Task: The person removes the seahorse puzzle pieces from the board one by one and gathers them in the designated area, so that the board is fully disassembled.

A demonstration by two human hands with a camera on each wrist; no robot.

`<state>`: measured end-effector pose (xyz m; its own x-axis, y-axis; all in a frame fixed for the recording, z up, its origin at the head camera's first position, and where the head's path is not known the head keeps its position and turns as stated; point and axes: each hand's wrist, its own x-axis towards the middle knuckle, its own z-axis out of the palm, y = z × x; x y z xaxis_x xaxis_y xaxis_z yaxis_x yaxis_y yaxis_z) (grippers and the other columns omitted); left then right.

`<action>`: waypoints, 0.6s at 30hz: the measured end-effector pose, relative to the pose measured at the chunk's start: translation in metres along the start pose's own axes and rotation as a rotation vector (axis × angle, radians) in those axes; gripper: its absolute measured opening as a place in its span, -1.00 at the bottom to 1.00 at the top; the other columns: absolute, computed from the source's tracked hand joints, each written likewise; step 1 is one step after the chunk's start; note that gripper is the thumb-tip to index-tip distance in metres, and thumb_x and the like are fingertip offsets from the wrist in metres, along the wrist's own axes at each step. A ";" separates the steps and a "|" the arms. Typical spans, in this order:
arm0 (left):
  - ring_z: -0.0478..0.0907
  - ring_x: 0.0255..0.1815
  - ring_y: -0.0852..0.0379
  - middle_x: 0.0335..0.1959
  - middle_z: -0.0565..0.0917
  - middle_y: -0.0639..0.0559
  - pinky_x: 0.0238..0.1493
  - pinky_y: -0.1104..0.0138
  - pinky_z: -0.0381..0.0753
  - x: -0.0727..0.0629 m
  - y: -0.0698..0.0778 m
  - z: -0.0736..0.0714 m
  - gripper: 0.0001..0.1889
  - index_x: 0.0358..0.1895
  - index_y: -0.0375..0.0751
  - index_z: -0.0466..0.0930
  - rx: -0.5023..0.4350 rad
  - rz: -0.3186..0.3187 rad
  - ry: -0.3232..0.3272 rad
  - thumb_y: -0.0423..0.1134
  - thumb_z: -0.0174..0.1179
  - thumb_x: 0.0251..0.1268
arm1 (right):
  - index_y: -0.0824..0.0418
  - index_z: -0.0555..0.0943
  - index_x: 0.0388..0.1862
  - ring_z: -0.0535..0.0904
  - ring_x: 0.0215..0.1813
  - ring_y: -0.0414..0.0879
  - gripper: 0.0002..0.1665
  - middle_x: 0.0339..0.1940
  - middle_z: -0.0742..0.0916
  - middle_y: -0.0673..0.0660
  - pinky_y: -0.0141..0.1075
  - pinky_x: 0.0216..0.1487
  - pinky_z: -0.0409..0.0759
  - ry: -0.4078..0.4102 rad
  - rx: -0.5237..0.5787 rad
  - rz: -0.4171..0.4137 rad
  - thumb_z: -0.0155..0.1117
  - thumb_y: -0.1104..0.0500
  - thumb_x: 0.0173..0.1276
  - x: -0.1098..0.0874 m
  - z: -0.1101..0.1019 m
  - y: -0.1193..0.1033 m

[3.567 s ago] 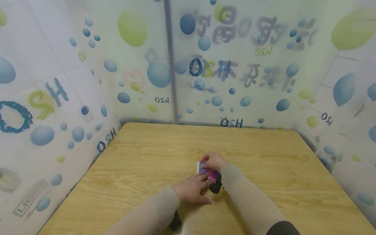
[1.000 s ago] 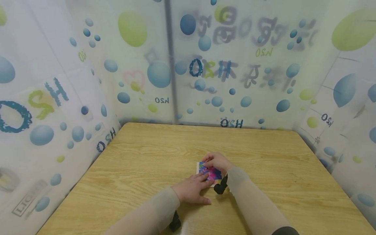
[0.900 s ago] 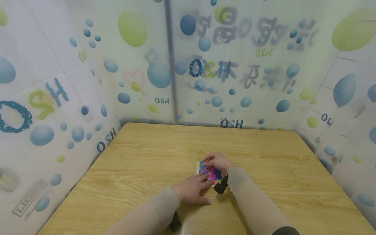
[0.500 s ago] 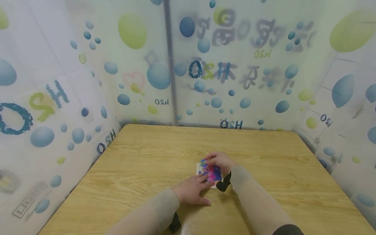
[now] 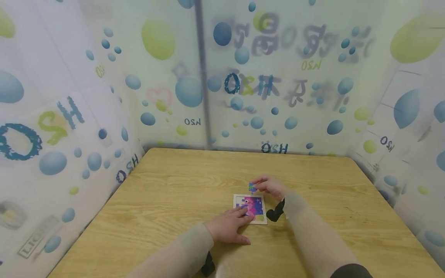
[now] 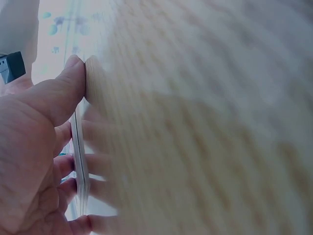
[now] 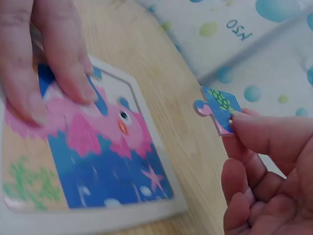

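Observation:
A small jigsaw puzzle in a white frame (image 5: 265,213) lies on the table, its picture showing a pink fish (image 7: 129,128) in blue water with a starfish. My left hand (image 5: 228,226) rests on the near left part of it, fingers stretched out over the pieces. Just past the far edge, my right hand (image 5: 274,187) pinches a blue puzzle piece (image 7: 221,110) with a green turtle between thumb and fingers, held clear of the frame. The frame's far left corner shows a pale bare patch (image 7: 116,87). In the left wrist view, the thumb (image 6: 71,88) extends alongside the frame's edge.
The wooden table (image 5: 174,181) reaches back to a pale curtain (image 5: 292,69) printed with blue and green dots, which also hangs at both sides. Black wrist cameras, such as the one at the right wrist (image 5: 276,212), stick out close to the tabletop.
My right hand has lifted the turtle piece out of the frame's far left corner and carried it away and to the right. My left hand stays on the puzzle.

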<state>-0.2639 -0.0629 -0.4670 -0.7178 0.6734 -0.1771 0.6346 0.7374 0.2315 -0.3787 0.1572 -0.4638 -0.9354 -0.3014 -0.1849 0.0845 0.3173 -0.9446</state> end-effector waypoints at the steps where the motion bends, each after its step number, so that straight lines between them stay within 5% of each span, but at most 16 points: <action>1: -0.01 0.52 -0.06 0.54 0.05 0.03 0.43 0.05 0.13 0.000 0.000 0.000 -0.18 0.49 0.16 0.15 0.000 -0.001 0.000 0.39 0.05 0.20 | 0.31 0.63 -0.04 0.47 -0.11 0.00 -0.73 -0.12 0.65 0.09 -0.19 -0.07 0.41 0.002 -0.008 -0.002 0.25 0.21 0.32 0.000 -0.005 0.001; 18: -0.01 0.52 -0.06 0.54 0.06 0.01 0.44 0.08 0.11 -0.001 0.002 -0.001 -0.18 0.49 0.13 0.16 0.000 0.010 0.008 0.35 0.09 0.20 | 0.44 0.58 -0.02 0.55 -0.14 -0.07 -0.71 -0.18 0.68 0.12 -0.14 0.01 0.49 0.035 -0.130 0.063 0.23 0.29 0.35 -0.017 -0.070 0.020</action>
<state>-0.2627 -0.0621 -0.4650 -0.7137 0.6801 -0.1674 0.6416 0.7307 0.2334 -0.3847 0.2318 -0.4608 -0.9412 -0.2466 -0.2311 0.1004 0.4488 -0.8880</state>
